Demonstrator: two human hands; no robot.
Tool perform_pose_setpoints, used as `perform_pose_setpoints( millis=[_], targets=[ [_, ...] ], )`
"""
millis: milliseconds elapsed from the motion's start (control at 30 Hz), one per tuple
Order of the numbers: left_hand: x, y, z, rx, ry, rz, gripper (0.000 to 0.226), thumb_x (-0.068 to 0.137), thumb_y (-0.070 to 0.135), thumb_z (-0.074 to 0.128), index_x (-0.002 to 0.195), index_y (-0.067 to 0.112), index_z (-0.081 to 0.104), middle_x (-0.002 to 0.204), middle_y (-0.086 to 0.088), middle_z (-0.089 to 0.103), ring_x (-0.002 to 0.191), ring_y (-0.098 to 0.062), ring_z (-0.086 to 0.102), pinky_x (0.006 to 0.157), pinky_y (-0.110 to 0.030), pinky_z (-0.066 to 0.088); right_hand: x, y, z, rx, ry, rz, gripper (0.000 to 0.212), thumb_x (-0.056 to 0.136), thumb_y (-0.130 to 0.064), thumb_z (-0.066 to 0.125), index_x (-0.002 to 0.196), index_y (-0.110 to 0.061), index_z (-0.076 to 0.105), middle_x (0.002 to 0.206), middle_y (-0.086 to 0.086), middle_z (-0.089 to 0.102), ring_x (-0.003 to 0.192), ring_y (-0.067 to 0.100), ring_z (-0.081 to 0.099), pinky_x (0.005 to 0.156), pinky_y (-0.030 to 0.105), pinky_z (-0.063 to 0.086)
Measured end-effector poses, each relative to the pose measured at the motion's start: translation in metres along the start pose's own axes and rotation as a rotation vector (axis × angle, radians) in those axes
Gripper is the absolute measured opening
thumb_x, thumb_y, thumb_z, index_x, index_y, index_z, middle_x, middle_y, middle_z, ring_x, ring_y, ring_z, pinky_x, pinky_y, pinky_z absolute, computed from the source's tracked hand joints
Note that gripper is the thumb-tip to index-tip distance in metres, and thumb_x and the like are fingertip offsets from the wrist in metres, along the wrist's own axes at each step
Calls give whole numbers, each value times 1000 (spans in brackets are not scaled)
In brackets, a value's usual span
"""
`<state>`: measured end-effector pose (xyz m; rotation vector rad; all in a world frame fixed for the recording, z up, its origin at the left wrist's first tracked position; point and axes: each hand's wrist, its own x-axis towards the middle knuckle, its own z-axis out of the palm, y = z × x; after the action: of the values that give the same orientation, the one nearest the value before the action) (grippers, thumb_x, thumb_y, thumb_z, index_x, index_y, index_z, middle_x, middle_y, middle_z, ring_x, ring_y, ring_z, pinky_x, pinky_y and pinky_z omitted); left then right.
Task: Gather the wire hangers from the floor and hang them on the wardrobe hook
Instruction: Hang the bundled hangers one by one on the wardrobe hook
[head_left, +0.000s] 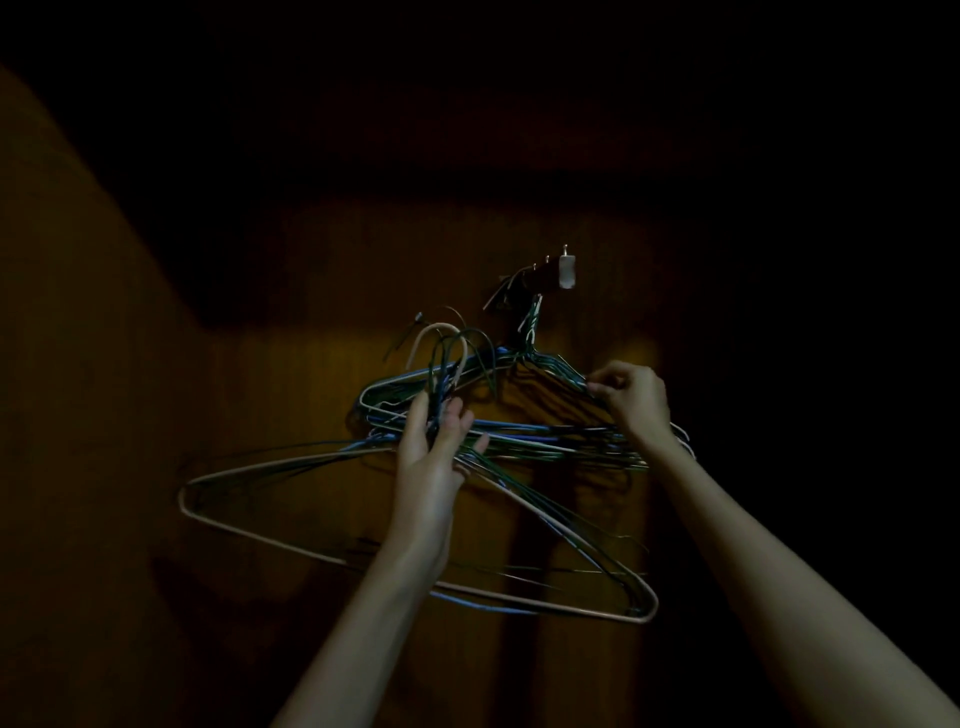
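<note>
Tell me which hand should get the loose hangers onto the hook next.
Left, probably. The left hand already grips the necks of the loose bundle of thin wire hangers, their curved tops just below-left of the small wardrobe hook. The right hand pinches a hanger already hung there.

A tangled bunch of thin wire hangers (415, 519), blue, green and one pale, sits tilted low and left, hook ends up. More hangers (545, 384) dangle from the wardrobe hook (563, 273) on the dark wood panel, overlapping the bunch.
</note>
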<state>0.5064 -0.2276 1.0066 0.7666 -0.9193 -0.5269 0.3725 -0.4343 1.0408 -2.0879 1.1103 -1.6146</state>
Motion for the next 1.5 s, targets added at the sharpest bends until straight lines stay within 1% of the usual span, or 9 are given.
perform_pose_setpoints(
  millis=[200, 400, 600, 767, 933, 1100, 1233, 1367, 1500],
  targets=[
    [-7, 3, 8, -30, 2, -29, 55, 98, 9, 38, 149, 18, 17, 143, -14, 42, 126, -27, 48, 100, -41, 44, 5, -3, -5, 12, -48, 39, 6, 84, -14, 68, 89, -15, 71, 100, 6, 68, 97, 18, 60, 81, 36, 48],
    [-15, 7, 10, -13, -2, -33, 57, 98, 11, 39, 149, 19, 15, 143, -14, 42, 124, -26, 49, 101, -43, 43, -1, -5, -11, -21, -132, -29, 9, 84, -11, 67, 92, -12, 70, 103, 11, 67, 96, 22, 60, 76, 32, 47],
    [-25, 13, 11, -14, -1, -53, 63, 96, 5, 43, 149, 19, 14, 144, -14, 41, 126, -28, 49, 99, -40, 44, -15, -4, -15, -120, -169, -41, 30, 88, -10, 61, 118, -12, 64, 123, 12, 58, 112, 23, 54, 84, 26, 40],
    [-33, 14, 13, -59, -4, -75, 59, 95, -1, 43, 147, 19, 24, 141, -12, 44, 91, -10, 61, 106, -47, 38, -36, -19, -22, -116, -89, -111, 31, 86, -18, 65, 117, -13, 64, 121, 11, 56, 118, 26, 48, 100, 39, 40],
    [-42, 8, 12, -85, 19, -63, 59, 96, -3, 40, 147, 18, 20, 141, -15, 44, 118, -21, 51, 107, -42, 38, -93, -56, -25, 74, -229, -217, 16, 88, -14, 60, 103, -14, 67, 102, -3, 60, 93, 6, 53, 77, 7, 38],
    [-47, 2, 13, -77, 36, -48, 54, 98, 0, 36, 147, 20, 24, 142, -14, 44, 102, -10, 55, 105, -38, 35, -142, -74, -19, 202, -450, -212, 14, 90, -14, 58, 100, -17, 67, 92, -15, 62, 90, -2, 56, 80, 11, 43],
    [-50, -1, 11, -80, 52, -27, 50, 99, 1, 35, 145, 18, 28, 141, -15, 43, 116, -15, 49, 101, -29, 38, -148, -75, -17, 192, -488, -209, 12, 90, -15, 59, 97, -18, 68, 88, -15, 63, 86, -2, 59, 77, 10, 43],
    [-54, -1, 10, -45, 36, -6, 45, 99, 0, 33, 138, 21, 36, 134, -12, 48, 114, -15, 51, 102, -30, 39, -152, -75, -18, 153, -532, -249, 12, 91, -16, 56, 94, -18, 67, 82, -17, 60, 79, -7, 55, 72, 5, 40],
    [-58, -2, 9, -49, 24, 10, 41, 99, 2, 35, 130, 27, 39, 123, -8, 54, 109, -13, 56, 98, -27, 42, -155, -77, -18, 136, -434, -204, 11, 91, -14, 56, 90, -17, 66, 84, -9, 62, 84, 7, 58, 72, 10, 40]
  ],
)
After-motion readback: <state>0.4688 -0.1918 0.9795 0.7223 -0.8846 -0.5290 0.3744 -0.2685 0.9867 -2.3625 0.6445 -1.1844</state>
